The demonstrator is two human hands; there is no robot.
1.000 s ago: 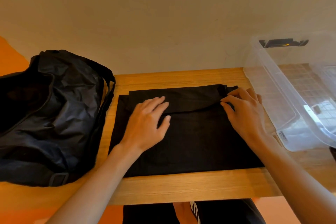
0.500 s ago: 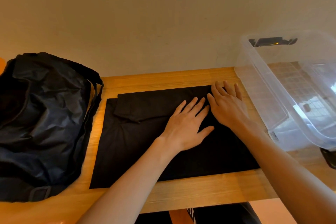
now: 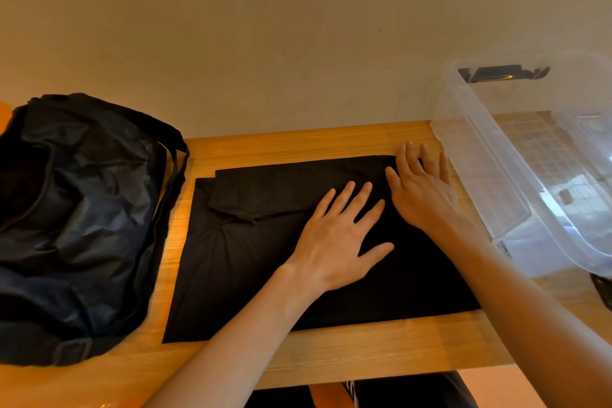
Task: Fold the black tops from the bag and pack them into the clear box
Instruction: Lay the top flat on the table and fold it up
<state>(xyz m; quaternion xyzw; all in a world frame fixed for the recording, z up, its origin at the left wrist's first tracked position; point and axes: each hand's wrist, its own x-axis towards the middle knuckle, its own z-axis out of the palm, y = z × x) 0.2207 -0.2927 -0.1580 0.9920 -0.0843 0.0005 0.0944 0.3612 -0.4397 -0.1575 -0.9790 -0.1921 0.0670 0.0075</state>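
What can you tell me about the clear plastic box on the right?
The clear box is see-through plastic with a thick rim, open on top. A black latch sits at its far end and a small printed label on its near corner. Its floor shows a grid pattern; no clothing shows inside. It stands at the right end of the wooden table, partly out of frame. The right hand lies close beside it; whether they touch is unclear.

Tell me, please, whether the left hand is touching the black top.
Touching: the head view shows the left hand lying flat, fingers spread, on the black top.
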